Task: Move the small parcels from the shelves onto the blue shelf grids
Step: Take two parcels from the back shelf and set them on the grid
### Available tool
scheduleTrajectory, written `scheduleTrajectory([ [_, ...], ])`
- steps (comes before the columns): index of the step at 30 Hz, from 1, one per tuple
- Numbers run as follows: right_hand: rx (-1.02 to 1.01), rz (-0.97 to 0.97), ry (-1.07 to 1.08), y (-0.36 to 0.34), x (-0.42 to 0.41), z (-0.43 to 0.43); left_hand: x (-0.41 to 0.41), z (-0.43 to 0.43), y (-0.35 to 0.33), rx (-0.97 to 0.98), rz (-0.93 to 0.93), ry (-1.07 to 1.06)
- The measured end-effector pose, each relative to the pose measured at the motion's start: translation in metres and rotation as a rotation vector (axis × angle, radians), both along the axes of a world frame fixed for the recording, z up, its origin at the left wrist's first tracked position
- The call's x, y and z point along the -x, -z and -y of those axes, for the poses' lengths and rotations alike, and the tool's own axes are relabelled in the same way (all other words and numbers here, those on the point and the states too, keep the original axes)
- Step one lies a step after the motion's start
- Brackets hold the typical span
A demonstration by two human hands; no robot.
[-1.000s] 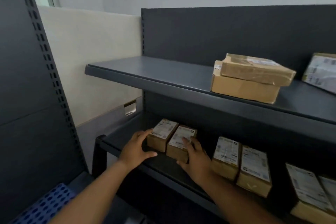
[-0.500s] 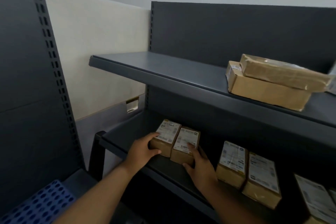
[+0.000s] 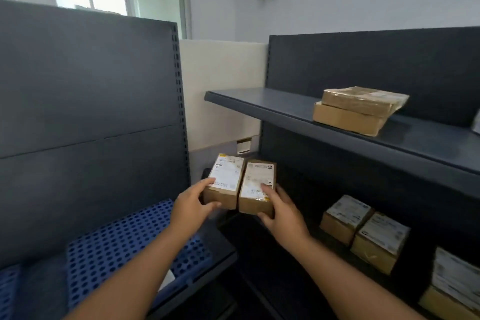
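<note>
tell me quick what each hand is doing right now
Left hand: holds the left parcel, thumb on top.
Right hand: holds the right parcel, thumb on top.

Before you a dark upper shelf (image 3: 259, 101), one flat brown parcel (image 3: 345, 119) on it carrying a second parcel (image 3: 363, 100), beneath that shelf your lower shelf (image 3: 311, 205) with small labelled parcels (image 3: 345, 218) side by side, below-left of it a blue grid (image 3: 117, 241) on another shelf (image 3: 220, 249)
</note>
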State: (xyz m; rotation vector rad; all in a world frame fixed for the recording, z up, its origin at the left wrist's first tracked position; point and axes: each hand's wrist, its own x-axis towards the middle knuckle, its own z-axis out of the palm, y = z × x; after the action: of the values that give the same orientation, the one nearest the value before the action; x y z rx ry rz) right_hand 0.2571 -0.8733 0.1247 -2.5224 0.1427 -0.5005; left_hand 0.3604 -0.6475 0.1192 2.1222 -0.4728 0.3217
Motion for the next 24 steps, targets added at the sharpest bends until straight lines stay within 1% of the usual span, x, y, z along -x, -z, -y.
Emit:
scheduleTrajectory([
  [2,-0.003,0.003,-0.053,-0.007,0.005,-0.019,0.023,-0.03,-0.007,0.017,-0.001,-0.062],
  [7,-0.003,0.025,-0.296,-0.015,0.021,-0.091,0.098,-0.132,-0.016,-0.002,0.033,-0.314],
  [13,-0.009,0.013,-0.522,-0.01,0.026,-0.202,0.18,-0.257,-0.019,-0.029,0.022,-0.596],
  [15,0.003,-0.005,-0.588,-0.004,0.025,-0.243,0.201,-0.297,-0.015,-0.01,-0.004,-0.666],
  [19,0.024,-0.042,-0.699,0.013,0.023,-0.325,0.228,-0.371,0.001,0.024,-0.05,-0.784],
  [22,0.017,-0.08,-0.762,0.029,0.015,-0.385,0.234,-0.427,0.018,0.063,-0.101,-0.833],
  [24,0.012,-0.105,-0.792,0.04,0.006,-0.42,0.233,-0.461,0.033,0.05,-0.13,-0.862],
])
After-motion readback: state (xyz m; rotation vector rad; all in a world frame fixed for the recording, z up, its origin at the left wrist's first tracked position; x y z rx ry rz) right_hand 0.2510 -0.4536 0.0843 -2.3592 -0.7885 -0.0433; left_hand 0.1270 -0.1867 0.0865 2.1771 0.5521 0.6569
